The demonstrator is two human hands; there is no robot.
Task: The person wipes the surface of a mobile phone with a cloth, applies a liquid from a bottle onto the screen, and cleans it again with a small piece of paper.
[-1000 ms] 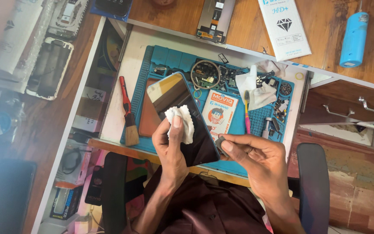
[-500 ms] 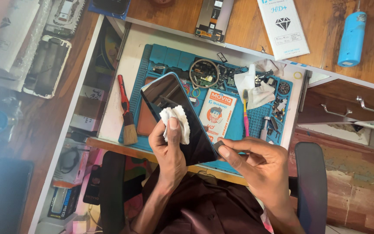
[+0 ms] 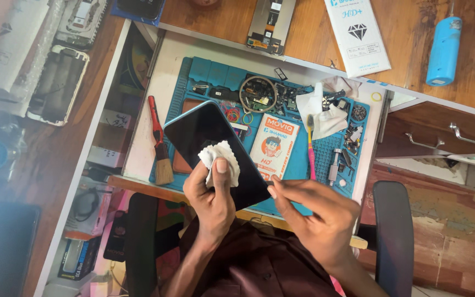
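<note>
A wiping step is judged to be in hand: a white cloth (image 3: 221,160) is pinched under the thumb of the left hand (image 3: 211,197) and pressed on the dark phone (image 3: 213,149), which is held tilted above the blue mat (image 3: 191,77), a brush (image 3: 159,144) lying to its left. The phone's lower corner is gripped by the closed fingers of the right hand (image 3: 315,215). Its glass looks glossy, black and unbroken; firm support with light, even cloth strokes seems called for.
</note>
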